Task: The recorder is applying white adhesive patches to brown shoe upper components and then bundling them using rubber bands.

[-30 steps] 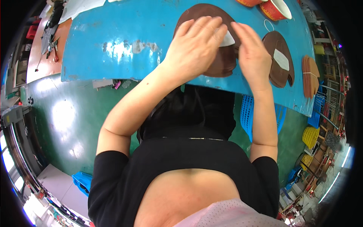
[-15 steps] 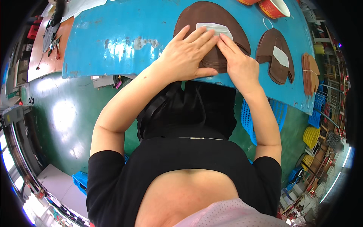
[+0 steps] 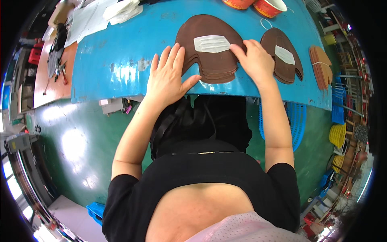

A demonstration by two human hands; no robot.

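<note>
Large stack of dark brown leather-like cut pieces [image 3: 217, 64] lies flat on the blue table [image 3: 117, 48], near the edge closest to the person. That stack is the landmark here. Rounded end points away from the person, notch on the near side toward the left, sheet edges slightly stepped at the near end. White paper slip [image 3: 211, 44] sits on its top face.

Left hand [image 3: 167, 76]: at the stack's left edge, palm down, fingers straight and a little spread, released, no grip. Fingertips right at the edge, thumb stuck out toward the notch. Can't tell how firmly it presses, if at all.

Right hand [image 3: 256, 60]: at the stack's right edge, thumb toward the right end of the slip, fingers loosely bent along the outer side, not clenched. Can't tell whether thumb and fingers pinch any sheets.

Around the stack: smaller brown stack [image 3: 288, 70] to its right, just beside the right hand, with its own white label [image 3: 285, 55]. Tan banded bundle [image 3: 319, 74] farther right. Red-orange bowls [image 3: 269, 8] beyond it, toward the far right. White papers [image 3: 122, 10] beyond it, far left.
</note>
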